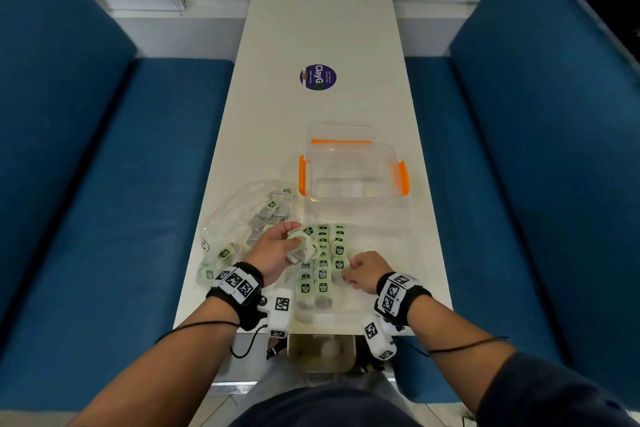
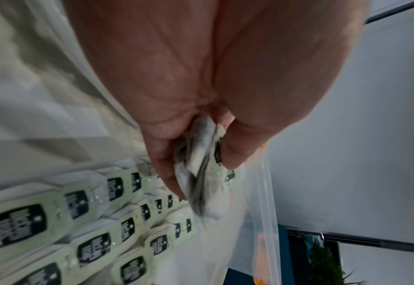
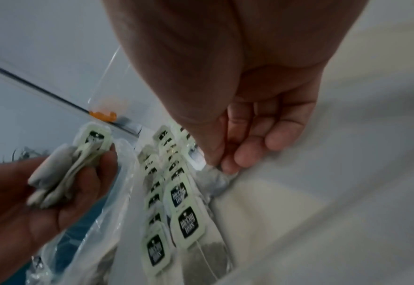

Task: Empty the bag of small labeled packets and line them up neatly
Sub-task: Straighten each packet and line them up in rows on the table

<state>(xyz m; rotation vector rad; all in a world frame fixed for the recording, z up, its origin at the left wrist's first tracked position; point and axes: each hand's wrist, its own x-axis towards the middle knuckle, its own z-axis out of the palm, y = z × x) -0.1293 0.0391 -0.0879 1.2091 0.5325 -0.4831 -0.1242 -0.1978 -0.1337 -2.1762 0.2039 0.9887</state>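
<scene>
Lining-up step: left hand (image 1: 277, 248) grips a packet bunch (image 3: 66, 169); right hand (image 1: 363, 269) pinches one packet (image 3: 216, 181) at the rows (image 1: 322, 263). Next, probably: release it square, then feed another from the bunch.

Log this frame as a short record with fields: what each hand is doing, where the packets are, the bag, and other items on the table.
left hand: left hand holds a bunch of packets in a curled grip
right hand: right hand pinches one packet at the right edge of the rows
lined-up packets: rows with green labels up, near the table's front edge
bag: clear plastic bag left of the rows, some packets inside
container: clear container with orange clips, beyond the rows
table: white table with a round purple sticker
</scene>
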